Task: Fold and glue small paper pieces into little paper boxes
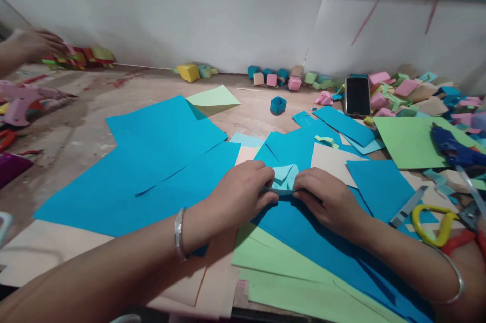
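Note:
My left hand [246, 189] and my right hand [328, 201] are close together over the stacked paper. Between them they pinch a narrow blue paper strip [283, 192], one end in each hand's thumb and fingers. Right behind the strip is a light blue creased piece of paper [286, 176]; whether it is joined to the strip I cannot tell. Under my hands lie blue sheets [299, 227] and green sheets [288, 287]. Large blue paper [152, 161] spreads to the left, and a small folded blue paper ring [278, 105] stands farther back.
At right are a blue glue gun [453, 146], a cutter knife [408, 206], yellow-and-red-handled scissors or pliers [435, 221], a phone [357, 96] and a heap of paper pieces [410, 90]. Another person's hand [36, 47] and a pink glue gun [23, 103] are at left.

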### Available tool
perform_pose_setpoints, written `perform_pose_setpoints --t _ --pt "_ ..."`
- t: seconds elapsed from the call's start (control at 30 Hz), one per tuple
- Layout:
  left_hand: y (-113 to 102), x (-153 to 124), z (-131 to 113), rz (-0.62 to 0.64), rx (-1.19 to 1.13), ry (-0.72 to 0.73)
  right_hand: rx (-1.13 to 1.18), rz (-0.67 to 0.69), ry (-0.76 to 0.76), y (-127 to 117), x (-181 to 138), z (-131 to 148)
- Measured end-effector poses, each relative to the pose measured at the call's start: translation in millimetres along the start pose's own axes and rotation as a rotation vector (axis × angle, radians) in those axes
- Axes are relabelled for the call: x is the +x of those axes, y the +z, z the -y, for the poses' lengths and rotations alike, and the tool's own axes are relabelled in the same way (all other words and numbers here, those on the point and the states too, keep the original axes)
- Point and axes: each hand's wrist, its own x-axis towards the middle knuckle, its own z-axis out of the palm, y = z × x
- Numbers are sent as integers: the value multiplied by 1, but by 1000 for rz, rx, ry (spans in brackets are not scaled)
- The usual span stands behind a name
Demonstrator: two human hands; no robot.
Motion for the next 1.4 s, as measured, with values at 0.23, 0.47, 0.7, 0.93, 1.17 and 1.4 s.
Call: perform_pose_setpoints --t 0.23,0.47,0.7,0.93,1.17,1.4 --pt "5 3 8 -25 -115 -13 -7 1 118 5 -1 -5" --pt "4 6 7 -17 -178 -50 -18 -19 215 10 0 -5" --pt "8 5 4 -64 -176 -97 -63 -33 319 9 1 -2" --pt "4 5 1 -14 -162 -147 -122 -16 287 11 0 -2" --pt "3 5 2 42 -175 -219 -208 7 255 11 0 -2" --pt "5 7 7 -45 -154 -232 -297 -8 229 11 0 -1"
